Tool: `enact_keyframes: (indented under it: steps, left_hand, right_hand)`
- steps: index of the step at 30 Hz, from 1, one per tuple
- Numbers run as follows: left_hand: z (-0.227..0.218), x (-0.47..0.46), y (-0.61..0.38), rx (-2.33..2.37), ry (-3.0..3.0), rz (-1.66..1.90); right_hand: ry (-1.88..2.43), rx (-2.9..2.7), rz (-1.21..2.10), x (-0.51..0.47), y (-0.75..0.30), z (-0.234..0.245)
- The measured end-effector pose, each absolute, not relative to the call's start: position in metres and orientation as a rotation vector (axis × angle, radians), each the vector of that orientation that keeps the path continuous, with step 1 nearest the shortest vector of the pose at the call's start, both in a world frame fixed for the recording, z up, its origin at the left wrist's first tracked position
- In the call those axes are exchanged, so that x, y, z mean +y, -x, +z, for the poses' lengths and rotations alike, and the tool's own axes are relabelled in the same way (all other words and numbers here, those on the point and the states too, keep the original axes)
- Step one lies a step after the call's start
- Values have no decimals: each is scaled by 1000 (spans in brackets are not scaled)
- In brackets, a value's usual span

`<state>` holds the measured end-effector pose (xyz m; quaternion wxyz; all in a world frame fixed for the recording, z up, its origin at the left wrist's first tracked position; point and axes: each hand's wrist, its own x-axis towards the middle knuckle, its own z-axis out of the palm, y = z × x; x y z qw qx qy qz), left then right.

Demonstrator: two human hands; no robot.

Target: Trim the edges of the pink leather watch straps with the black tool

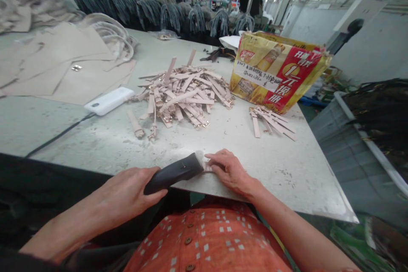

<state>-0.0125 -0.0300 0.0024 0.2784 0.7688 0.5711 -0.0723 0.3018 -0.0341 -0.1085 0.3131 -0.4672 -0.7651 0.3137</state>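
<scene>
My left hand (134, 189) is wrapped round a black handheld tool (174, 174), thick like a clipper or small torch; its exact kind does not show. The tool's front end, whitish and bright, points right toward my right hand (228, 170). Close to the table's front edge, the bent fingers of that hand press on a small pale strap (208, 166), mostly hidden beneath them. Beyond my hands lies a heap of pale pink-beige straps with gold buckles (188, 93). A smaller bunch of similar straps (272, 121) sits to the right.
A yellow and red cardboard box (274, 72) stands at the table's (306, 170) right side. On the left are a white device with a black cord (110, 100) and flat beige sheets (63, 59). A grey bin (360, 144) with dark items stands right of the table.
</scene>
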Motion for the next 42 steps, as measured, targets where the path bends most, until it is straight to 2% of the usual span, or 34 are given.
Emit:
enact_keyframes:
  steps: [5, 12, 22, 28, 36, 42]
  left_hand:
    - [15, -41, -8, 1507, -2176, -353]
    - [2, -27, -19, 1436, -2291, -398]
    - [-4, -15, -19, 1451, -2268, -292]
    - [-7, -14, 4, 1480, -2281, -278]
    - [15, -9, -43, 1483, -2297, -449]
    - [8, -7, -39, 1524, -2175, -254]
  right_hand:
    - [1177, -2056, 956, -36, -305, -103]
    - [1159, -1957, 1146, -34, -312, -105]
    - [1340, -2081, 737, -44, -305, -108]
    - [1278, -2087, 776, -50, -309, -108]
    - [1375, -1977, 826, -50, -310, -110]
    - [1401, -1913, 829, -49, -308, -106]
